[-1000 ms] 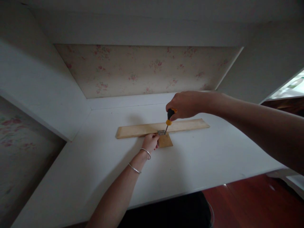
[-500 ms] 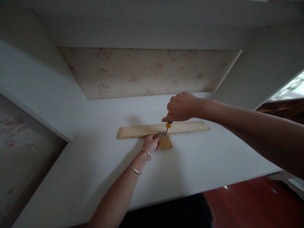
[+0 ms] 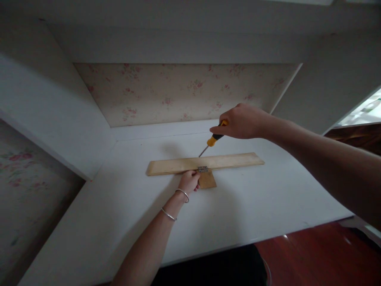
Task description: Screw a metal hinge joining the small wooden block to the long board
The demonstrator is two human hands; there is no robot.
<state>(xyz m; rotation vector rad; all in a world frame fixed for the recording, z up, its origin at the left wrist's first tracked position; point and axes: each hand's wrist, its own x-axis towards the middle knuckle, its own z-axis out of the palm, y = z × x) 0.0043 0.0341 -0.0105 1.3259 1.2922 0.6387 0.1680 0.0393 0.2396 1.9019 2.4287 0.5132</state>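
My right hand (image 3: pixel 241 121) grips a yellow-and-black screwdriver (image 3: pixel 214 138) by its handle. The shaft slants down to the left, and its tip is above the long pale wooden board (image 3: pixel 232 161), apart from the hinge. A small metal hinge (image 3: pixel 203 169) lies where the board's front edge meets a small brown wooden block (image 3: pixel 207 179). Closed fingers of my left hand (image 3: pixel 189 180) pinch at the block's left side, close against the board and hinge. Its fingertips are partly hidden.
Board and block lie on a white desktop (image 3: pixel 119 206). White side panels and a back with floral wallpaper (image 3: pixel 178 91) surround it, with a white shelf overhead (image 3: pixel 184 43). Beyond the front edge is a reddish floor (image 3: pixel 309 254).
My right hand has lifted the screwdriver off the hinge, moving up and slightly right, and the shaft now tilts more. My left hand stays at the block.
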